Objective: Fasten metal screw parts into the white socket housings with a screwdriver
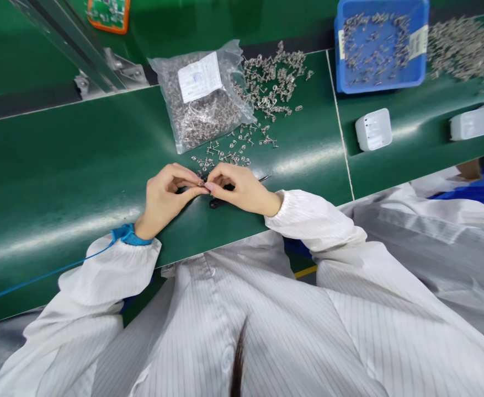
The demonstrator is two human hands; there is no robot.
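My left hand (169, 190) and my right hand (239, 187) meet over the green bench, fingertips pinched together. Between them is a small metal spring part (201, 183), mostly covered by the fingers. Under my right hand lies a tool with a black handle (217, 203) and a thin metal tip (264, 178). Just beyond the fingertips, loose metal spring parts (229, 157) are scattered. Behind these lies a clear plastic bag (208, 118) full of similar parts, with a white label (200, 77) on top. A blue strap (129, 235) circles my left wrist.
A larger heap of spring parts (275, 77) lies right of the bag. Farther right are a blue bin (380, 82) of parts, a white cup (374, 129) and another pile (465, 47). A metal post (72, 44) stands back left. A blue cord (38, 277) runs left from my wrist.
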